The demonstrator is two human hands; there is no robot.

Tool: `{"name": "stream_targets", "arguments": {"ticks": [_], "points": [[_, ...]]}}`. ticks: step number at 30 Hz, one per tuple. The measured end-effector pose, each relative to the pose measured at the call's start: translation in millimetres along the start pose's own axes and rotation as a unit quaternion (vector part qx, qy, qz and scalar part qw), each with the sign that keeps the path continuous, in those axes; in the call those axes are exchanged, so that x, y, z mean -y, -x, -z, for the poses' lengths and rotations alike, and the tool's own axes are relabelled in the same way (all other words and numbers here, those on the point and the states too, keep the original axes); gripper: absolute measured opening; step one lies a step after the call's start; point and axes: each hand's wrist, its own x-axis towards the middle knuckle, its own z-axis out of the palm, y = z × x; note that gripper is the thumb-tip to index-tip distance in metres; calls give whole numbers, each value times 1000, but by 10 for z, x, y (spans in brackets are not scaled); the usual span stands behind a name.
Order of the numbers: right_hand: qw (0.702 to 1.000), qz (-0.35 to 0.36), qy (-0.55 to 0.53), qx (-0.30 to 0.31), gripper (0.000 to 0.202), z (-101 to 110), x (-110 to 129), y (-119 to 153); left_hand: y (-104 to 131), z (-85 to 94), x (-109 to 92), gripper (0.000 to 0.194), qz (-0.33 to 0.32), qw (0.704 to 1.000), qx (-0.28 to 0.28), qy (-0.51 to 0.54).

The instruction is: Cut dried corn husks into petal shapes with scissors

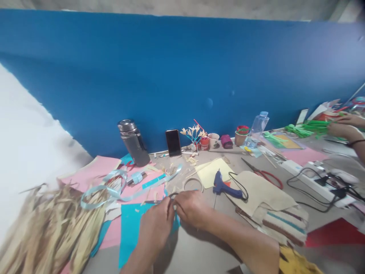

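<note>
My left hand (158,217) and my right hand (192,207) meet over the front middle of the table, fingertips pinched together. Whatever they hold is small and mostly hidden; a dark curved edge shows just above the fingers, and I cannot make out its kind. Under and beside my left hand lies a bright blue paper sheet (129,228). A beige tape ring (194,185) lies just beyond my right hand. Farther right, a blue glue gun (224,187) rests by a pale yellow paper (211,173).
Dried corn husks (57,232) pile up at left, near light blue ribbon (114,192). A flask (134,142), phone (173,142) and husk flowers (194,133) stand along the wall. Red-handled scissors (266,176), cloth (256,190) and a power strip (310,180) lie right. Another person's hands (346,127) hold green strips.
</note>
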Motion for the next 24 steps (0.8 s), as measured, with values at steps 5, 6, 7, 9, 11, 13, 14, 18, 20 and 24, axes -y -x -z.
{"name": "stream_targets", "arguments": {"ticks": [5, 6, 7, 9, 11, 13, 14, 18, 20, 24], "points": [[997, 9, 76, 14, 17, 27, -9, -23, -200, -18, 59, 32, -81, 996, 2, -35], [996, 6, 84, 16, 17, 25, -15, -28, -227, -42, 64, 32, -90, 995, -1, -37], [996, 5, 89, 19, 17, 17, -21, -34, -248, -69, 70, 33, -94, 995, -5, -36], [996, 9, 88, 22, 15, -20, -35, -47, -274, -127, 86, 32, -100, 994, -7, -33], [996, 15, 83, 17, 12, -77, -47, -59, -285, -174, 107, 31, -105, 994, -3, -35], [996, 20, 84, 11, 12, -130, -53, -68, -286, -202, 127, 31, -105, 993, 0, -47], [996, 21, 88, 9, 12, -146, -53, -70, -285, -208, 135, 31, -105, 993, -2, -54], [996, 6, 94, 2, 14, -120, -41, -61, -282, -204, 145, 32, -101, 992, -21, -79], [996, -5, 91, -3, 16, -80, -32, -57, -291, -202, 143, 33, -90, 992, -23, -91], [996, -16, 84, 2, 17, -46, -10, -63, -319, -211, 129, 34, -74, 991, -26, -109]]}}
